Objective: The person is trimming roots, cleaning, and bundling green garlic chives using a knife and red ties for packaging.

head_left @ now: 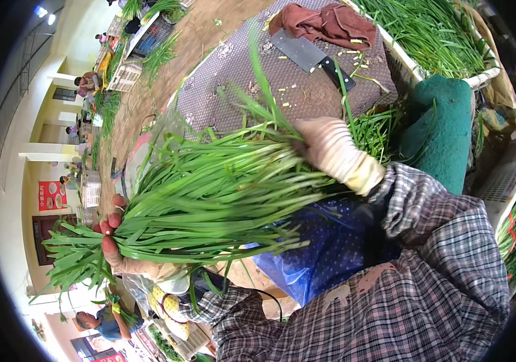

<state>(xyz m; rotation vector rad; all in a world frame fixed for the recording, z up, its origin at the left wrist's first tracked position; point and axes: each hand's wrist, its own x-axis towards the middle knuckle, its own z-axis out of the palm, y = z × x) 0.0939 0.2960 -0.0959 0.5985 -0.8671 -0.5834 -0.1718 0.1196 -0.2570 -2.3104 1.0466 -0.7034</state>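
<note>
A thick bunch of garlic chives [221, 187] lies crosswise in front of me, its leaf tips out to the left and its pale stems to the right. My left hand [116, 235], with reddish fingertips, is wrapped around the leafy end. At the stem end, my right hand [333, 148] wears a pale striped glove, and its closed fingers grip a few chive leaves [264, 102]. Those leaves are smeared by motion, and the right fingertips are partly hidden. Beneath the bunch a blue dotted plastic apron [312, 247] covers my lap.
A cleaver [306, 54] and a brown cloth [330, 24] lie on the patterned mat [221, 72], among cut stem bits. At the right stand a crate [390, 51] heaped with chives and a green padded roll [439, 133]. Several people work in the background left.
</note>
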